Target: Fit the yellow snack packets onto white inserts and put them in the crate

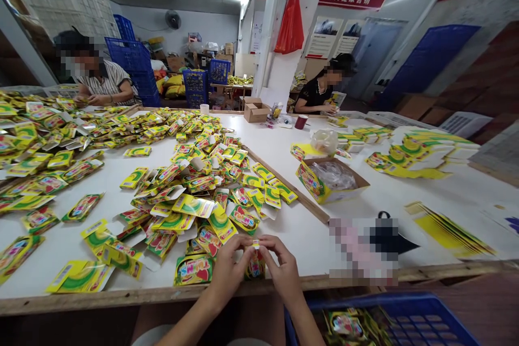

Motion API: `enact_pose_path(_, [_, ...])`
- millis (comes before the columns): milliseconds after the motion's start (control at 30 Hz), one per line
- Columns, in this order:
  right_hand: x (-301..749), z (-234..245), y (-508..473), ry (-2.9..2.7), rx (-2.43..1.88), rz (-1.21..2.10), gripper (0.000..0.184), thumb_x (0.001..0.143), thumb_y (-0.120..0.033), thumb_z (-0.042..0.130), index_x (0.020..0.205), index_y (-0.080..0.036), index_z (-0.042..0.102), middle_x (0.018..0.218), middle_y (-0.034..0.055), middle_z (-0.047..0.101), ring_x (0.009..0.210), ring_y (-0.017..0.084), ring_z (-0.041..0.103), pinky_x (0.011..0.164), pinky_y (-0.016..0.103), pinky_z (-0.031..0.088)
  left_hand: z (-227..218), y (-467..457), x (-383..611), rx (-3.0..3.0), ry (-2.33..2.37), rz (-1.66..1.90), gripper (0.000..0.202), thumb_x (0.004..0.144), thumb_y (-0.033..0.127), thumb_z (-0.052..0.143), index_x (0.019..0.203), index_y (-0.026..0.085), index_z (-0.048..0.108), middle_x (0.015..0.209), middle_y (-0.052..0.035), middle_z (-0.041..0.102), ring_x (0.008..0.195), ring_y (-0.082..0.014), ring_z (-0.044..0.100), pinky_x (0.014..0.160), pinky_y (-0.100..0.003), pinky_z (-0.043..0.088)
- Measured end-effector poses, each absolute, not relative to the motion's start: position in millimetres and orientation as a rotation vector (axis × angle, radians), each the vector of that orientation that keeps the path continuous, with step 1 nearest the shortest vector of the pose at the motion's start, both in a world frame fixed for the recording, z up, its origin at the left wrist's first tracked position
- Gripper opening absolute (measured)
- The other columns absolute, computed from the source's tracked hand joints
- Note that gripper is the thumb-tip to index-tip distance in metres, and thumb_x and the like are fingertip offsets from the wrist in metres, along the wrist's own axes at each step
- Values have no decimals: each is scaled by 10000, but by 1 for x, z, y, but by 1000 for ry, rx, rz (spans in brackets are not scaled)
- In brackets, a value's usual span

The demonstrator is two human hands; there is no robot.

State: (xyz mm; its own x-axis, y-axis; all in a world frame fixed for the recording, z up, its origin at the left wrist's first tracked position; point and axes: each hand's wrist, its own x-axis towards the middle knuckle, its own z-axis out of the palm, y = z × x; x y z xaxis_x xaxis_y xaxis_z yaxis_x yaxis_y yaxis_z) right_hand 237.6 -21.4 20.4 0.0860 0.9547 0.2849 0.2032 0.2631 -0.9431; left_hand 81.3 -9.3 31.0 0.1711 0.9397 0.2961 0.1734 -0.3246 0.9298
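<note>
My left hand (230, 262) and my right hand (280, 265) meet at the table's front edge. Between them is a small yellow printed carton (255, 269), its upper end pinched by the thumbs and fingers of both. The hands cover much of its sides. Just left of my left hand lies another carton with a green and red front (193, 270). A heap of similar small cartons (190, 206) spreads beyond my hands; several have white end flaps standing out.
A wooden strip (302, 203) divides the white table (284, 238). Right of it stand an open display box (340, 194) with clear plastic inside and flat yellow card sheets (450, 230). A blue crate (421, 303) with cartons sits below the edge. Two people work across the table.
</note>
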Motion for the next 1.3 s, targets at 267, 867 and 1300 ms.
enact_pose_path(267, [232,32,-13,-1357,-1273,808,253,817,-429,640,864,-180,647,786,45,682,733,201,621,689,291,510,38,-5,87,1581,1155,1222,165,870,294,567,921,179,673,816,-35,693,736,-183,635,696,-284,504])
enact_pose_path(867, [237,32,-15,-1360,-1236,904,275,852,-446,594,778,-183,625,735,35,650,734,198,608,689,279,502,35,-5,82,1661,1095,1236,167,884,288,552,878,187,686,844,-55,696,821,-208,640,749,-308,495])
enact_pose_path(1300, [258,36,-40,-1419,-1321,586,224,849,-413,572,788,-215,658,819,54,694,809,228,648,743,306,517,22,-22,71,1781,1022,1248,232,878,241,572,1094,230,653,1069,-97,658,969,-229,633,852,-356,519])
